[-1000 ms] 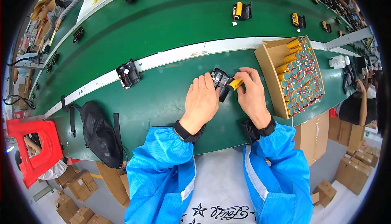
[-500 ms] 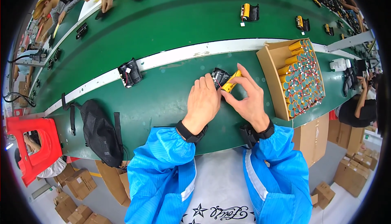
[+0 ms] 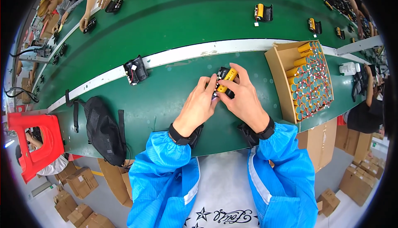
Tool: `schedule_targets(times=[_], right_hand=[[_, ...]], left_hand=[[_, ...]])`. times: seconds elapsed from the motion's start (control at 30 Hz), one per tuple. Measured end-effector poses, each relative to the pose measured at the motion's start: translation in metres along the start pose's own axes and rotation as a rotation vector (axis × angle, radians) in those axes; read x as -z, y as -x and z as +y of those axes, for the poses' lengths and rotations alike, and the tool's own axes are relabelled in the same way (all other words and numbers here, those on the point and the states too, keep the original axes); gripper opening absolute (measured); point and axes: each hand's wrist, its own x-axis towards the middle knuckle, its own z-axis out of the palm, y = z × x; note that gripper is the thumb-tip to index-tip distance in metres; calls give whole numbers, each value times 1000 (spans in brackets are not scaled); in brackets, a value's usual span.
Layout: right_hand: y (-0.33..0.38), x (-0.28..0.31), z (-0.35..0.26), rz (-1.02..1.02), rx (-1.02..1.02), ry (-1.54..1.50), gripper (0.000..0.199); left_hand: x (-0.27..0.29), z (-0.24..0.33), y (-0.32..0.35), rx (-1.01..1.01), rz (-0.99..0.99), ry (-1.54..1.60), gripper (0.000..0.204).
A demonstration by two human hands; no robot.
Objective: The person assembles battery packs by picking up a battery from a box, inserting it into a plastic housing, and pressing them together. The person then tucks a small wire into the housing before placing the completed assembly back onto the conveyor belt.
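Observation:
In front of me, a yellow cylindrical battery (image 3: 228,80) lies slanted over a small black plastic housing (image 3: 222,72). My right hand (image 3: 244,100) pinches the battery between thumb and fingers. At the housing's left side, my left hand (image 3: 196,107) has its fingertips closed on the edge, close to the battery's lower end. Fingers cover part of the housing, so how deep the battery sits in it cannot be seen. Another open black housing (image 3: 136,70) with a white connector rests to the left, against the white rail.
To my right, a cardboard box (image 3: 282,87) holds many yellow batteries with red wires. A black mesh bag (image 3: 103,130) lies at left by a red stool (image 3: 35,145). Beyond the white rail (image 3: 199,53), a green belt (image 3: 186,20) carries housings; a co-worker's hand (image 3: 84,22) touches one.
The battery has come from beside the housing to lie over it, with my right hand closing in. My left fingers have bent inward to the housing's edge. Belt pieces have shifted right.

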Motion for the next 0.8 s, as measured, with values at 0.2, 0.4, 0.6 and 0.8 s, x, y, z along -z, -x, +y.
schedule_targets(times=[0.2, 0.4, 0.6, 0.8], right_hand=[[-8, 6, -2, -55, 57, 179, 43], [0, -1, 7, 26, 120, 41, 55], [2, -3, 11, 23, 188, 47, 53], [0, -5, 4, 16, 231, 167, 51]], left_hand=[[-4, 1, 11, -66, 165, 15, 40], [-2, 1, 11, -58, 164, -91, 31], [12, 1, 4, -140, 96, -127, 32], [19, 0, -1, -209, 60, -171, 33]])
